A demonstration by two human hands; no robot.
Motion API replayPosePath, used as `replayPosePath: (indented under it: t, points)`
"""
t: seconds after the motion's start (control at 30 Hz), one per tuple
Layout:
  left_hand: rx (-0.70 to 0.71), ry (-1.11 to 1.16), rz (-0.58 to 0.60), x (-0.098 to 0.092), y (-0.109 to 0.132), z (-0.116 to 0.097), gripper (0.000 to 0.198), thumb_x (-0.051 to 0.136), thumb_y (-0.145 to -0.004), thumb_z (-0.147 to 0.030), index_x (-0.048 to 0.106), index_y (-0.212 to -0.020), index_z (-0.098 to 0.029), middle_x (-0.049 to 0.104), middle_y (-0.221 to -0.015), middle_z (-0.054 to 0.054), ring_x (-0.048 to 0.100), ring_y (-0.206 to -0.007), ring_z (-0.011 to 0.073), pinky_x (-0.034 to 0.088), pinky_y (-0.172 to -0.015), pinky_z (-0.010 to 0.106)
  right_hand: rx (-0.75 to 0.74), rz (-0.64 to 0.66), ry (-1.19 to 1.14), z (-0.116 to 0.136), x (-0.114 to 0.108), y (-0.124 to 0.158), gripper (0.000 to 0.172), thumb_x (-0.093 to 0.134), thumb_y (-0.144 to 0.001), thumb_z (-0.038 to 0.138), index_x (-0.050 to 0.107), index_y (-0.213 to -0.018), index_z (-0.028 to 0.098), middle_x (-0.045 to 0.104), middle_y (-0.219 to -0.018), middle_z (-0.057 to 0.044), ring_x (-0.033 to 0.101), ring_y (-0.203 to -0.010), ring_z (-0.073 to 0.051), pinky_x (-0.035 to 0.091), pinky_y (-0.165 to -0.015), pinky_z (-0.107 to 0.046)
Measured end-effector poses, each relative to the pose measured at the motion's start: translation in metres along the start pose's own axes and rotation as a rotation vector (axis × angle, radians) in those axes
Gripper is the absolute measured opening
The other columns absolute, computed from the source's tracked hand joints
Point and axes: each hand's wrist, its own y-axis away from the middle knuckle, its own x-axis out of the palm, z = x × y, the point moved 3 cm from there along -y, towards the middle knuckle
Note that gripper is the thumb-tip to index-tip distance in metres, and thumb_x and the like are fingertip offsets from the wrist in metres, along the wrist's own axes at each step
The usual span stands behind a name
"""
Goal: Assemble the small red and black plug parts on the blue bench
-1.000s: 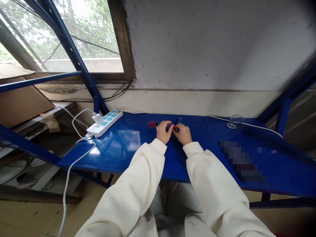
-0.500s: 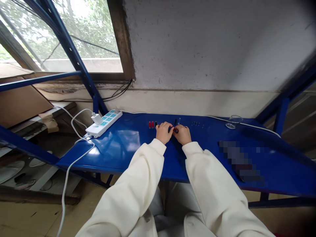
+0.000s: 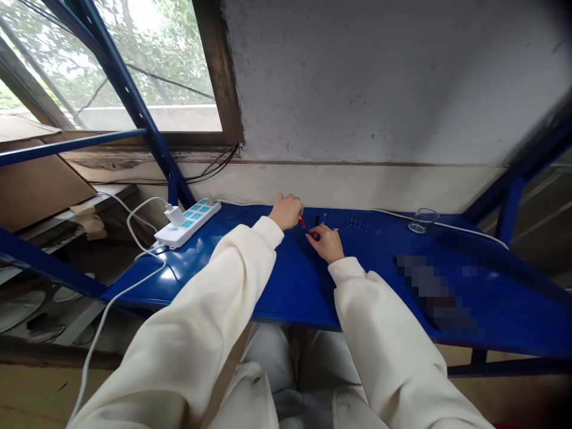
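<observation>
Over the back of the blue table [image 3: 286, 274], my left hand [image 3: 286, 211] pinches a small red piece [image 3: 302, 222] at its fingertips. To its right and a little nearer to me, my right hand [image 3: 328, 243] has thumb and forefinger pressed together on something dark and too small to make out. Just behind the right hand lie a small black piece [image 3: 317, 220] and a small clear bluish piece [image 3: 324, 218]. Several tiny clear bits [image 3: 354, 224] lie on the table further right. The two hands are apart.
A white power strip [image 3: 190, 222] with a plug and cable sits at the table's left end. A clear glass [image 3: 420, 225] stands at the back right, near a white cable along the wall. A blurred dark object [image 3: 435, 292] lies at the right.
My left hand has moved away from my right hand, up and to the left, and now shows a red piece. The row of red and black pieces is hidden behind it. My right hand has barely shifted.
</observation>
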Motion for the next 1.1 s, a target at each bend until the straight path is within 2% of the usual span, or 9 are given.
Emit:
replayPosePath:
  t: [0.13,0.33,0.63,0.87,1.1]
  points:
    - [0.050,-0.105,0.092,0.004,-0.007,0.011,0.020,0.062,-0.066,-0.018,0.054,-0.048,-0.017,0.056,-0.067,0.007,0.050,-0.085,0.0232,0.027,-0.089,0.040,0.002,0.028,-0.013,-0.002,0.003,0.000,0.021,0.047,-0.080,0.032,0.062,-0.082,0.018,0.058,-0.075,-0.002,0.053,-0.065,-0.012,0.033,-0.061,-0.024]
    - [0.013,0.012,0.018,0.019,-0.001,0.019,0.033,0.058,-0.062,-0.006,0.039,-0.037,-0.016,0.047,-0.056,0.005,0.050,-0.080,0.0225,0.024,-0.091,0.043,0.000,0.039,-0.005,-0.002,0.005,0.000,0.019,0.047,-0.079,0.030,0.062,-0.078,0.018,0.057,-0.073,-0.002,0.052,-0.062,-0.012,0.032,-0.059,-0.023]
    - [-0.041,-0.029,0.035,0.021,0.000,0.030,0.032,0.054,-0.065,-0.008,0.037,-0.038,-0.016,0.047,-0.056,0.006,0.048,-0.080,0.0224,0.023,-0.092,0.044,0.001,0.055,-0.016,-0.002,0.006,-0.001,0.018,0.046,-0.080,0.028,0.062,-0.079,0.018,0.057,-0.073,-0.002,0.051,-0.062,-0.011,0.032,-0.060,-0.023]
    - [-0.032,-0.163,0.104,0.018,-0.001,0.024,0.027,0.051,-0.063,0.000,0.043,-0.041,-0.014,0.053,-0.063,0.009,0.049,-0.083,0.0237,0.024,-0.090,0.046,0.003,0.041,-0.036,-0.001,0.005,0.000,0.016,0.048,-0.078,0.026,0.062,-0.077,0.018,0.057,-0.073,-0.001,0.051,-0.062,-0.011,0.033,-0.060,-0.023]
    - [0.006,-0.406,0.275,0.011,0.003,0.013,0.020,0.044,-0.071,-0.002,0.061,-0.065,-0.011,0.060,-0.085,0.013,0.048,-0.089,0.0241,0.027,-0.086,0.047,-0.007,0.032,-0.046,-0.002,0.006,0.000,0.016,0.049,-0.078,0.026,0.062,-0.077,0.018,0.057,-0.072,-0.001,0.051,-0.062,-0.011,0.033,-0.060,-0.023]
